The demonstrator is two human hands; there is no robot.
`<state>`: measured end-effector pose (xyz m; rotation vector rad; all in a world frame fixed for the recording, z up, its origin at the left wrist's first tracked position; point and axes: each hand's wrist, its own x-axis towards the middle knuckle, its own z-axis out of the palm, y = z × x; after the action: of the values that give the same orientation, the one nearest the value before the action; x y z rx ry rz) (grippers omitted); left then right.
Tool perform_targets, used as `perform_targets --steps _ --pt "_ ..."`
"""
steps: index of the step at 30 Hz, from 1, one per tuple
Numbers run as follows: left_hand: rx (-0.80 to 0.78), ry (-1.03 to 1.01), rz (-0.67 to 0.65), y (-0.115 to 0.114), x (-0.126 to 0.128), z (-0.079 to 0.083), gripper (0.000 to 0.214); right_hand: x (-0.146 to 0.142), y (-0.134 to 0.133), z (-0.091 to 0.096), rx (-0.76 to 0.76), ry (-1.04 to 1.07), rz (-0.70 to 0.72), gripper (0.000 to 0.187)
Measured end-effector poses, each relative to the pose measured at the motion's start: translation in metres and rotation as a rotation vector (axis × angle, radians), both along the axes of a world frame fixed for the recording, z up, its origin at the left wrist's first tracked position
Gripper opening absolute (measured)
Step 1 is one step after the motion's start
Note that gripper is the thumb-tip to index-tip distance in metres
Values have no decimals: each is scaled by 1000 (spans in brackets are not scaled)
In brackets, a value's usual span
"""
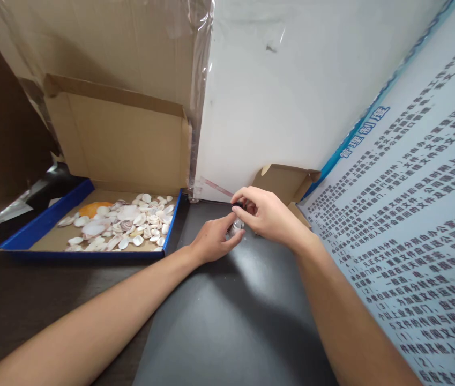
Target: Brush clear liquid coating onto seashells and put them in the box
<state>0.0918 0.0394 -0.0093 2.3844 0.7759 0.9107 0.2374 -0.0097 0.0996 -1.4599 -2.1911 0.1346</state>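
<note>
Over the dark grey mat (227, 321), my left hand (215, 239) is closed around a small clear bottle (236, 227) with something whitish in it. From the right, my right hand (267, 217) reaches over the bottle's top. Its thumb and fingers pinch a small dark cap (237, 205) there. Whether the cap is seated on the bottle or just above it I cannot tell, since the fingers cover much of both. A few tiny white specks lie on the mat below my hands.
To the left stands an open cardboard box (50, 220) with blue sides, holding many white seashells (131, 220) and one orange shell (94, 208). A small open carton (281, 182) is behind my right hand. A white panel (267, 107) and a printed board (424, 214) bound the back and right.
</note>
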Motion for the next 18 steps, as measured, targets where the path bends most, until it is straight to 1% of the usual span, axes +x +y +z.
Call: perform_targets --steps 4,13,18 --pt "-6 1 -3 0 0 0 22 0 1 0 9 1 -40 10" --pt "-8 -10 40 0 1 2 22 7 3 1 -38 26 -224 15" --pt "-42 -28 59 -1 1 3 24 13 1 4 -80 56 -245 18"
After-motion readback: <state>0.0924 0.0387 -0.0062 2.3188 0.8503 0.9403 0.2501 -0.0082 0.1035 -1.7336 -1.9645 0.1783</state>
